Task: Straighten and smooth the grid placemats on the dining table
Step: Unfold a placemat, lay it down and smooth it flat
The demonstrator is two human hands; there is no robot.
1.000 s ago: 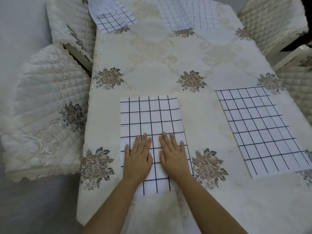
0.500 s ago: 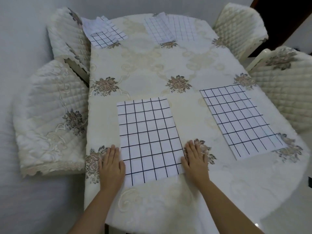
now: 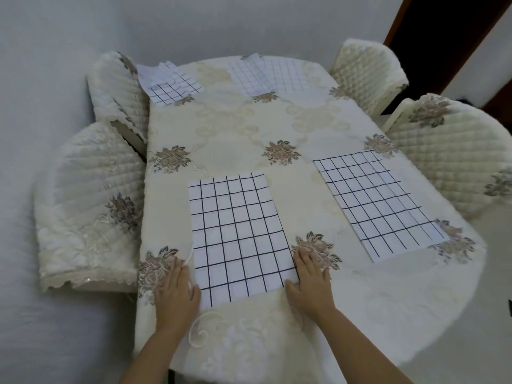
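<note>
The near placemat (image 3: 238, 239) lies flat on the desk (image 3: 365, 306), close to its front edge and left of centre. Its grid lines run straight and its long sides are roughly square to the person. The left hand (image 3: 177, 289) and right hand (image 3: 310, 284) rest palm-down on the embroidered tablecloth (image 3: 230, 139), one at each long side of the mat near its lower corners. Their fingers (image 3: 303, 259) are straight and held close together, gripping nothing, and the thumbs touch the mat's edges. Bracketing it this way likely lets the person nudge both sides at once and square it without creasing the middle. This mat looks finished, or nearly so.

The right placemat (image 3: 379, 209) also lies flat, though angled with the desk's curved edge (perhaps on purpose, to face the quilted chair (image 3: 443, 151) beside it). The far-left placemat (image 3: 171, 84) is rumpled and hangs partly over the far corner. The far-middle placemat (image 3: 266, 76) appears folded over itself. These two probably need attention next, which would take a long reach or a walk round.
</note>
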